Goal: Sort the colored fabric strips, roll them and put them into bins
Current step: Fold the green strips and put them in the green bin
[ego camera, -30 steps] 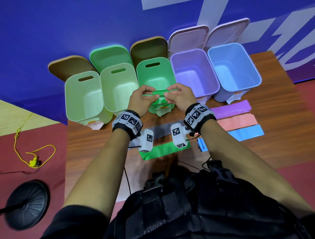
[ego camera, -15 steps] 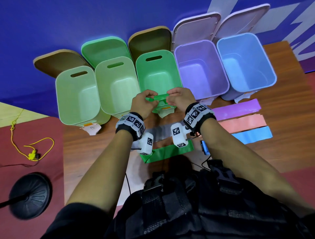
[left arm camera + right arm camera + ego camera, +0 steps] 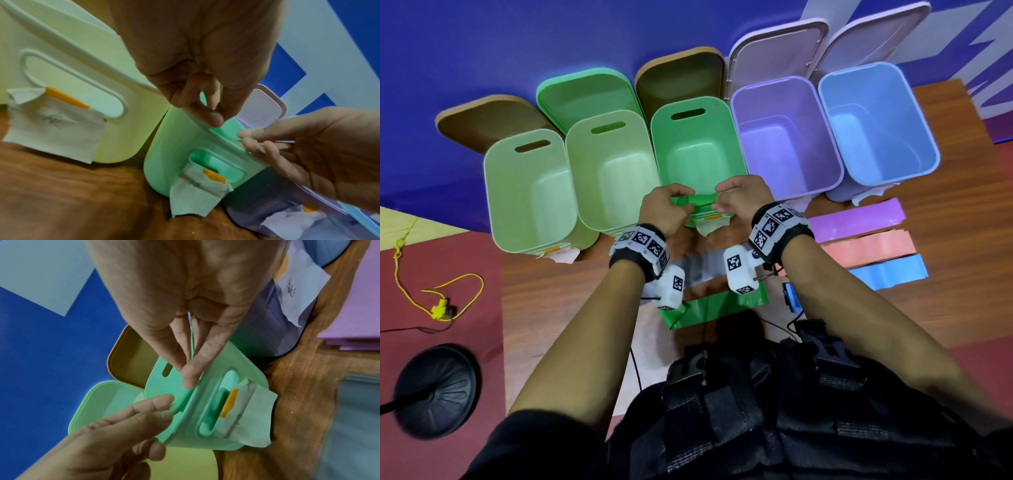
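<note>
Held a rolled green strip (image 3: 698, 199) over the near rim of the green bin (image 3: 697, 137), left hand (image 3: 664, 210) and right hand (image 3: 743, 198) each pinching one end, fingers (image 3: 211, 116) clamped on the roll. Lay flat on the tabletop (image 3: 945, 308): purple strip (image 3: 859, 221), pink strip (image 3: 869, 246), blue strip (image 3: 890, 272).

Even, fairly bright indoor light with a cool bluish-green cast; the bins (image 3: 698, 161) glow, with soft shadows beneath them. The head view bows at its edges. Both wrist views are soft, blurring badly beyond the fingers (image 3: 211, 116) toward the corners.
</note>
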### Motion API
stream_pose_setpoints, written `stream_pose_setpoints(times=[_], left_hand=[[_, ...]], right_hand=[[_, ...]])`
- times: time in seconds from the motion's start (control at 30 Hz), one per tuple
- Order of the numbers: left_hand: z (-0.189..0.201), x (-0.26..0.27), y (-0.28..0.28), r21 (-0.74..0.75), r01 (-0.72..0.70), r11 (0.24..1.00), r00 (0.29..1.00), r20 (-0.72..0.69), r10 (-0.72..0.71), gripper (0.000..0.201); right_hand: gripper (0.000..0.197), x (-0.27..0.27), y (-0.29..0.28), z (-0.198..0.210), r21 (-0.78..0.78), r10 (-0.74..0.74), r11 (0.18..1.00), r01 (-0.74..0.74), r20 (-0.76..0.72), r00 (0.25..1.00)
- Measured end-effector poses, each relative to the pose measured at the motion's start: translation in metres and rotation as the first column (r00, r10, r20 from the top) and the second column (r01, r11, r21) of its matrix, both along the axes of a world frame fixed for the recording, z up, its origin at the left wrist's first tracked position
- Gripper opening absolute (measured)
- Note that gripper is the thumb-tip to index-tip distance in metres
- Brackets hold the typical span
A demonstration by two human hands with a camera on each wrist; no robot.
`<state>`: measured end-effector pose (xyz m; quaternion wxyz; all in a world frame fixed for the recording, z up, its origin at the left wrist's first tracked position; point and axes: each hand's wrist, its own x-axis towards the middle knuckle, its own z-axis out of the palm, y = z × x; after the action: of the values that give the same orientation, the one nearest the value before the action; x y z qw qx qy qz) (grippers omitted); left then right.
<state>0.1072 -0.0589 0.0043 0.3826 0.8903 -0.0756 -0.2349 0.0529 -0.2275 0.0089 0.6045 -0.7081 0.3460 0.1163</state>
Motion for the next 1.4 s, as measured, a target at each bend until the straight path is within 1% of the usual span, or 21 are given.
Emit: stream_pose_setpoints(times=[0.1, 0.27, 0.4, 0.53, 0.63, 0.7, 0.77, 0.83, 0.9, 0.97, 1.07, 1.2, 1.27, 1.4], left_hand=[[0.002, -0.004, 0.001, 0.037, 0.031, 0.999, 0.999, 0.014, -0.032, 0.026], [0.009, -0.015, 0.001, 0.022, 0.045, 0.999, 0.998, 0.05, -0.046, 0.024], [0.014, -0.026, 0.004, 0.02, 0.054, 0.998, 0.993, 0.105, -0.056, 0.022], [0.013, -0.041, 0.011, -0.013, 0.039, 0.999, 0.991, 0.126, -0.037, 0.016], [0.006, -0.059, 0.021, -0.028, 0.064, 0.998, 0.994, 0.095, -0.061, 0.015], [-0.003, -0.072, 0.031, -0.034, 0.081, 0.996, 0.995, 0.062, -0.079, 0.015], [-0.014, -0.084, 0.042, 0.003, 0.095, 0.995, 0.995, 0.026, -0.095, 0.014], [-0.025, -0.095, 0.055, 0.045, 0.096, 0.994, 0.995, 0.005, -0.097, 0.014], [-0.034, -0.106, 0.065, 0.057, 0.086, 0.995, 0.996, -0.027, -0.085, 0.012], [-0.043, -0.114, 0.074, 0.029, 0.059, 0.998, 0.995, -0.079, -0.056, 0.01], [-0.057, -0.123, 0.086, 0.005, 0.028, 1.0, 0.991, -0.133, -0.027, 0.013], [-0.076, -0.134, 0.1, 0.013, 0.015, 1.0, 0.979, -0.202, -0.012, 0.02], [-0.086, -0.139, 0.105, 0.021, 0.015, 1.0, 0.977, -0.211, -0.01, 0.022], [-0.1, -0.142, 0.111, 0.045, 0.034, 0.998, 0.986, -0.166, -0.026, 0.029]], right_hand=[[0.019, -0.005, -0.001, 0.006, 0.036, -0.034, 0.999, 0.033, 0.028, 0.999], [0.017, -0.016, -0.001, 0.01, 0.037, -0.051, 0.998, 0.048, 0.084, 0.995], [0.014, -0.027, 0.003, 0.013, -0.019, -0.007, 1.0, 0.009, 0.116, 0.993], [0.014, -0.044, 0.015, 0.013, -0.013, 0.046, 0.999, -0.045, 0.132, 0.99], [0.017, -0.059, 0.025, 0.005, -0.024, 0.114, 0.993, -0.112, 0.101, 0.988], [0.014, -0.071, 0.033, -0.001, -0.011, 0.142, 0.99, -0.141, 0.067, 0.988], [0.01, -0.082, 0.041, -0.005, 0.006, 0.156, 0.988, -0.157, 0.035, 0.987], [0.012, -0.093, 0.05, -0.01, 0.023, 0.172, 0.985, -0.172, -0.006, 0.985], [0.012, -0.101, 0.061, -0.021, 0.038, 0.182, 0.983, -0.181, -0.038, 0.982], [0.013, -0.107, 0.073, -0.033, 0.023, 0.198, 0.98, -0.196, -0.082, 0.977], [0.017, -0.114, 0.088, -0.048, 0.002, 0.242, 0.97, -0.243, -0.092, 0.966], [0.011, -0.122, 0.108, -0.061, 0.008, 0.294, 0.955, -0.295, -0.119, 0.948], [0.01, -0.126, 0.117, -0.067, 0.007, 0.29, 0.956, -0.292, -0.141, 0.946], [0.011, -0.133, 0.128, -0.085, -0.049, 0.308, 0.946, -0.321, -0.186, 0.933]])
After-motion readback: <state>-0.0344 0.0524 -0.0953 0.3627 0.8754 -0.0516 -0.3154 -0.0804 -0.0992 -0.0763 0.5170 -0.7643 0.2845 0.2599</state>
